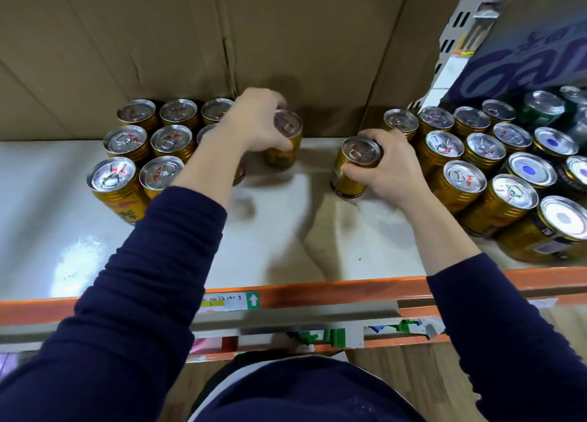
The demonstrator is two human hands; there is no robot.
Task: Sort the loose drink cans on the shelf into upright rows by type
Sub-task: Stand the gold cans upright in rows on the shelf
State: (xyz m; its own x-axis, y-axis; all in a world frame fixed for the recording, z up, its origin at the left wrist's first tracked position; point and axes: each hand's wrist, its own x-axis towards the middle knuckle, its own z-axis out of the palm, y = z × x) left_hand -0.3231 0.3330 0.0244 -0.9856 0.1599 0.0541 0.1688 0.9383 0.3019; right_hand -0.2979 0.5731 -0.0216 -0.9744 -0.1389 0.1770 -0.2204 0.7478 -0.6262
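Two gold cans are held over the middle of the white shelf [286,247], one in each hand. The left hand [254,119] is curled over the top of a gold can [284,154], with the fingers wrapped round its rim. This can is kept upright. It is a bit blurry, so it cannot be told if it touches the shelf.

The right hand [390,167] is clamped round a second gold can [352,173], with the thumb and fingers pressed on its sides just below the top. The pull tab is seen facing up. The two held cans are near each other but apart.

To the left, a block of gold cans [136,154] is lined up in neat upright rows - part of it is hidden by the left arm. To the right, a bigger bunch of cans [460,154] is packed close together. Most are gold with pull tabs on top. A few blue-dot cans [529,170] are mixed in at the far right - plain silver ends with a blue dot are shown there. A green can [540,110] is seen at the back right.

A brown cardboard wall [158,40] is set behind the shelf. The front of the shelf is trimmed with an orange edge [317,291], and a paper label [228,301] with a green arrow is stuck there. Both arms are covered by dark blue sleeves [143,262].
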